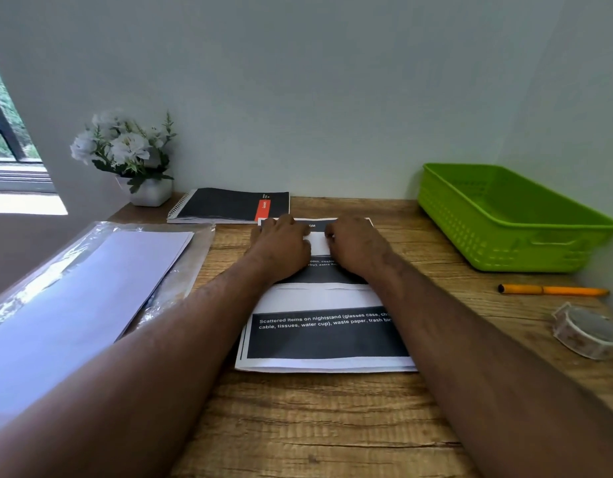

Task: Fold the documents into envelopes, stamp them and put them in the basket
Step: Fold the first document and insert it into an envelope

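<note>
Where the wooden desk [319, 426] runs out toward the wall, a stack of printed documents [324, 334] is laid flat at its middle, white sheets marked with dark blocks and white lettering. The far end of the top sheet is covered by both hands, set side by side with a narrow strip of white paper seen between them. The left hand [281, 248] is laid palm down with its fingers curled toward the far edge of the sheet; the right hand [357, 246] is laid likewise, its fingers bent down onto the paper. Whether the sheet's edge is pinched or merely pressed cannot be told, since the fingertips are hidden behind the knuckles. Both bare forearms are stretched across the nearer part of the stack.

To the left of the documents, a clear plastic sleeve of white envelopes [91, 305] is seen lying flat, close beside the stack. Beyond the hands, a black spiral notebook [229, 205] with a red band is placed against the wall, and a white pot of pale flowers [132, 157] is stood at the far left corner. At the right, a green plastic basket [512, 250] is set well apart from the stack, with an orange pen [553, 290] in front of it and a roll of tape [588, 331] nearer still
</note>
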Motion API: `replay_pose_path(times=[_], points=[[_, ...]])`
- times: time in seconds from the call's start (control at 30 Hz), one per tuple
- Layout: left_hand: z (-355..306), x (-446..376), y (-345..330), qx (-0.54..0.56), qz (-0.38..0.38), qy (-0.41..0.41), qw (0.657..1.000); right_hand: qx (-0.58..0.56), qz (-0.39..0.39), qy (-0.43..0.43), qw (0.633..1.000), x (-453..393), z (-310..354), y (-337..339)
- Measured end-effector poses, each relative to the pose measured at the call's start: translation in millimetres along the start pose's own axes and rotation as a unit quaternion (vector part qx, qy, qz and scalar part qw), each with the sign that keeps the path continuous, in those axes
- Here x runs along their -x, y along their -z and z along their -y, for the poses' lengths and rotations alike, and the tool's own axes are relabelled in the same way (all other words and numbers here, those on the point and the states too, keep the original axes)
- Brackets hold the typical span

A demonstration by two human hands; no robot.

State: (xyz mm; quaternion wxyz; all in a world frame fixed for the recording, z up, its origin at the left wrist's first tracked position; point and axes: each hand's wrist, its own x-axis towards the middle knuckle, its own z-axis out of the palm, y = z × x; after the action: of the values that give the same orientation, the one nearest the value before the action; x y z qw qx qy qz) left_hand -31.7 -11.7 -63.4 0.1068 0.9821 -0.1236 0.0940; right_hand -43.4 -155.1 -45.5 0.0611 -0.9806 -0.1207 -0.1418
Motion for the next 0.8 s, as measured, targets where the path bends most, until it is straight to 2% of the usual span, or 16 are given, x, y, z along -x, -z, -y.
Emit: replay_pose_path(times=[0.13, 0.5, 0.7, 0.8], points=[[4, 0, -2, 0.014, 0.011, -0.017, 1.0, 0.031, 0.034, 0.028, 0.999, 0, 21, -7], [5, -5, -7, -0.012, 0.021, -0.015, 1.0, 0.073, 0.073, 0.005, 0.995, -1, 26, -6], [9, -9, -11, -0.03, 0.029, -0.012, 0.999, 0.101, 0.062, -0.038, 0.992, -1, 26, -7], [4, -3, -6, -0.005, 0.029, 0.002, 1.0, 0.111, 0.057, -0.09, 0.988, 4, 17, -3]])
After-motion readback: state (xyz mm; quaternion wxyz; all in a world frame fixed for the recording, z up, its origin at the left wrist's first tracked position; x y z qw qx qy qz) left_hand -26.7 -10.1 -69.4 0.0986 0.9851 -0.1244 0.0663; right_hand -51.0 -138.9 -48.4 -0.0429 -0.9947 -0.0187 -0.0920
